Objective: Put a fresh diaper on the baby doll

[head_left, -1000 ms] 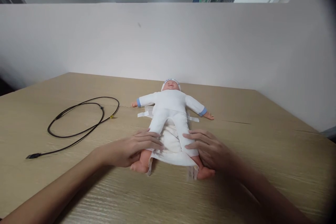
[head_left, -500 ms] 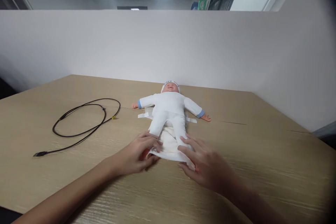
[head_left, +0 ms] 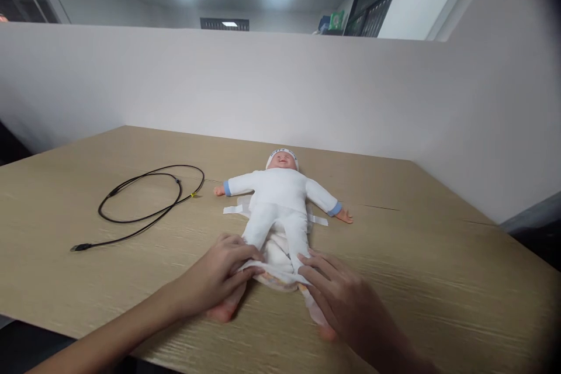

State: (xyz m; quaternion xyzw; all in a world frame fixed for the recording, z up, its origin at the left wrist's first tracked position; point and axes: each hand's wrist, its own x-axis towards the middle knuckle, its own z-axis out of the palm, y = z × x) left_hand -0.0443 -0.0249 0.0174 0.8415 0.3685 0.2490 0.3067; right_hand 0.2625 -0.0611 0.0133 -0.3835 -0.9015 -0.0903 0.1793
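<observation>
A baby doll (head_left: 280, 191) in a white suit with blue cuffs lies on its back, arms spread, head away from me. Under its hips a white diaper (head_left: 277, 251) is spread, its tape tabs (head_left: 234, 209) sticking out on both sides. My left hand (head_left: 225, 272) pinches the diaper's near edge at the left, over the doll's lower leg. At the right, my right hand (head_left: 337, 289) has the other corner of that edge between thumb and fingers. The edge is lifted across the doll's shins. Both doll feet show below my hands.
A black cable (head_left: 149, 219) lies looped on the wooden table (head_left: 421, 257) to the left, with a plug at its near end. A pale partition wall (head_left: 210, 82) stands behind the table.
Between my hands the diaper's near edge has risen and folded, showing its patterned outer side. The doll's feet have come into sight. The camera view has shifted slightly.
</observation>
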